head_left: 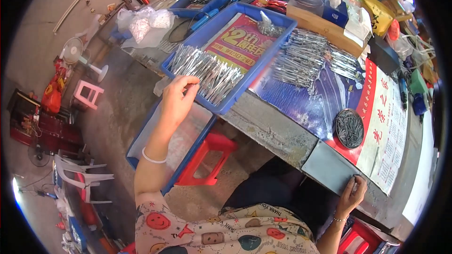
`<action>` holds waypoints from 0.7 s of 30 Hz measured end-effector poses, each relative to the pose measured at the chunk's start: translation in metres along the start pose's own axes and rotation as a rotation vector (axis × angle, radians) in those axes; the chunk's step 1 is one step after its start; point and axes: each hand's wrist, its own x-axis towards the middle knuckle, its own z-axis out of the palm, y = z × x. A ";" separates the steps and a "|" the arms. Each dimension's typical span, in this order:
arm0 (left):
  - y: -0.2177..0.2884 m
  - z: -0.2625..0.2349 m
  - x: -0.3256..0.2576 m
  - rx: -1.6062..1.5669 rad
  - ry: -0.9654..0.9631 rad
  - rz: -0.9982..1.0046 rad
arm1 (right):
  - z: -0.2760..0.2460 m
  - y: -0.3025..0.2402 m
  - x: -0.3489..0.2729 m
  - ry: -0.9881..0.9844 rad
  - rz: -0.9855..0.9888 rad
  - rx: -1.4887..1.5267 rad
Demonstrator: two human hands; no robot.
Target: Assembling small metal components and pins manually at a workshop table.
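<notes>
My left hand (pixel 177 98) is at the near left edge of a blue plastic tray (pixel 256 73), beside a row of thin silvery metal pieces (pixel 207 73). Its fingers are curled toward the thumb; whatever lies between them, if anything, is hidden. Over at the right, my right hand (pixel 354 191) rests by the front edge of a grey metal plate (pixel 329 165). Thumb and fingers are pressed together there, and a small dark bit shows at the tips, too small to name. A round dish of dark pins (pixel 349 128) stands just beyond the plate.
More silvery pieces (pixel 301 59) lie in rows on a printed poster sheet (pixel 294 101) covering the table. A second blue bin (pixel 207 120) sits low at the left, next to a red stool (pixel 207 157). Boxes and bags crowd the back, including a wooden block (pixel 325 26).
</notes>
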 end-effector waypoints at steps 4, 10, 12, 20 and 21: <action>-0.001 0.018 0.012 0.026 0.002 0.079 | -0.002 -0.002 -0.001 0.008 -0.007 -0.043; -0.009 0.043 0.035 0.201 0.027 0.165 | -0.003 -0.003 -0.002 0.063 -0.017 -0.060; -0.013 0.047 0.037 0.285 0.044 0.194 | -0.002 -0.004 -0.001 0.058 -0.060 -0.077; -0.006 0.052 0.034 0.248 0.055 0.178 | -0.007 -0.017 0.009 0.059 -0.067 -0.083; -0.005 0.051 0.032 0.210 0.078 0.109 | -0.007 -0.018 0.010 0.073 -0.047 -0.087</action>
